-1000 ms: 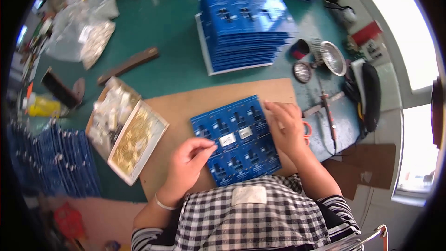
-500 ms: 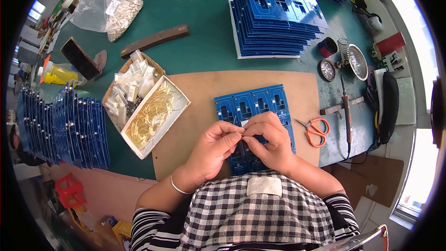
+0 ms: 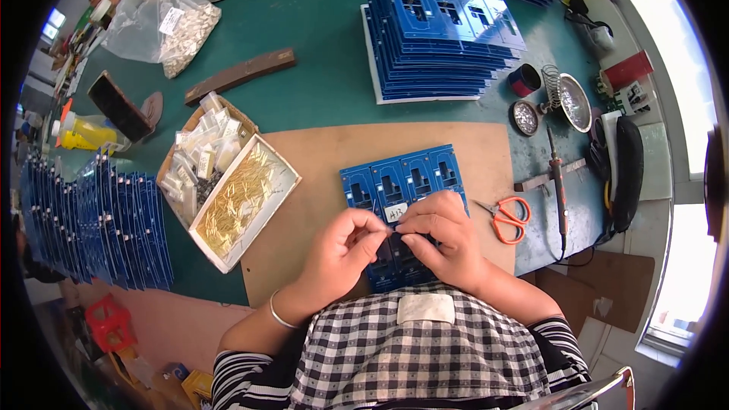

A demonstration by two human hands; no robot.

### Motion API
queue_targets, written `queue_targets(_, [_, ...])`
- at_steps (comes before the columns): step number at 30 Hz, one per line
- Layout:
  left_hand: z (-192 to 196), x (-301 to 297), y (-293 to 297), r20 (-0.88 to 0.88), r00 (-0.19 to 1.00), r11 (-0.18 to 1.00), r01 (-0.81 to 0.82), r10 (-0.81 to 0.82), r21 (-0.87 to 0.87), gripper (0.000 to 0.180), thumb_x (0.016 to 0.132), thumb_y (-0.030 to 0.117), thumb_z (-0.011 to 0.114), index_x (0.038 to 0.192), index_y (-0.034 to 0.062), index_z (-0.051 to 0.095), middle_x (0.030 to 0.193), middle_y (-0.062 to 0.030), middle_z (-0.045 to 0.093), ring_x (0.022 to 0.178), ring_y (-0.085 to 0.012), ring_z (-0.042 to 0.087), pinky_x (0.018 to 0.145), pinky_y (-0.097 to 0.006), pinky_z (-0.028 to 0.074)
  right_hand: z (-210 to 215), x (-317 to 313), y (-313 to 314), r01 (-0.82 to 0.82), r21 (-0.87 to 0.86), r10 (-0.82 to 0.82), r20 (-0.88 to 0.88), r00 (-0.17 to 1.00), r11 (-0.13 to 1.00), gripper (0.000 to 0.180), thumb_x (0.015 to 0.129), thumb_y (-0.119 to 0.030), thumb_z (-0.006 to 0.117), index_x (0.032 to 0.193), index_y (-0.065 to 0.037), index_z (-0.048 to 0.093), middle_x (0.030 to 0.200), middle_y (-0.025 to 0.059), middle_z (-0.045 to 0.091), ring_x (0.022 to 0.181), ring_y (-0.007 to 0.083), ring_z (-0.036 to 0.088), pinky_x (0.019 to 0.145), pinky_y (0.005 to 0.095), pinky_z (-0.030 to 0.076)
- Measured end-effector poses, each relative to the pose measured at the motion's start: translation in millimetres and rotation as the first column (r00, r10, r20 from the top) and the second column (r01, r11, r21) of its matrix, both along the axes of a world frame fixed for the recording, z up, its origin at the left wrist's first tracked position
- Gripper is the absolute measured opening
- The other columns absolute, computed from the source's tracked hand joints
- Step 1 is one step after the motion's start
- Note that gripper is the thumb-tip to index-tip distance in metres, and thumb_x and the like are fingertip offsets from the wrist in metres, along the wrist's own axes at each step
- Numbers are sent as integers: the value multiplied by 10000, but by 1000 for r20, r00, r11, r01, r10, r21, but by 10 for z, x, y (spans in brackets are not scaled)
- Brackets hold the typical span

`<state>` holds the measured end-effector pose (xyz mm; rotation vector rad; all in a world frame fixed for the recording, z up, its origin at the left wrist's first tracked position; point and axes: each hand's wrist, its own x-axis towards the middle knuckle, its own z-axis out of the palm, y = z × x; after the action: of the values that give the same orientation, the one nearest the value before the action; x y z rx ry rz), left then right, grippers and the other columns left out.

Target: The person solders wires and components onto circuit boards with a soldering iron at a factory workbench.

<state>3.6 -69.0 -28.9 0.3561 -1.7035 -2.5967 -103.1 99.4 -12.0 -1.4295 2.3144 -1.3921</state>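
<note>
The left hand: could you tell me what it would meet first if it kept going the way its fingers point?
Most likely the right hand: the left hand points rightward and their fingertips already meet above the blue panel.

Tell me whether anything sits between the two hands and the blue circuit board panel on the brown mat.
Nothing visible does. The left hand and right hand meet fingertip to fingertip directly over the blue circuit board panel, covering its near half. The orange scissors lie off to the right, apart from the panel.
</note>
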Motion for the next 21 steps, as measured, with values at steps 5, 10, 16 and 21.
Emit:
queue_targets(5, [127,-23,-18,-70,988,772,62,-136,-632,131,814,4,699,919,48,636,761,-55,637,628,-114,598,576,-259,487,58,48,100,-57,137,30,195,980,989,189,750,-94,748,919,-80,664,954,49,646,929,227,588,851,352,409])
queue_targets(10, [23,-51,-54,-221,934,643,12,-282,-766,229,763,54,739,912,92,570,769,-84,647,669,-280,634,559,-377,494,-13,82,132,-132,148,84,289,953,980,155,756,-67,735,885,-80,651,927,29,643,910,205,595,847,342,405])
queue_targets(16, [9,-83,-54,-248,923,642,-2,-293,-767,248,768,33,729,964,91,588,768,-87,647,670,-271,635,570,-365,499,-26,73,57,-106,141,70,237,969,984,119,757,3,681,830,-66,617,890,42,629,868,216,600,824,332,427])
queue_targets(21, [23,-72,-88,-223,962,684,-56,-158,-727,197,787,2,713,961,63,645,801,-99,669,689,-232,654,605,-323,519,-113,-168,49,174,83,-186,160,969,981,108,748,34,658,817,-35,613,926,94,615,901,260,586,802,336,463])
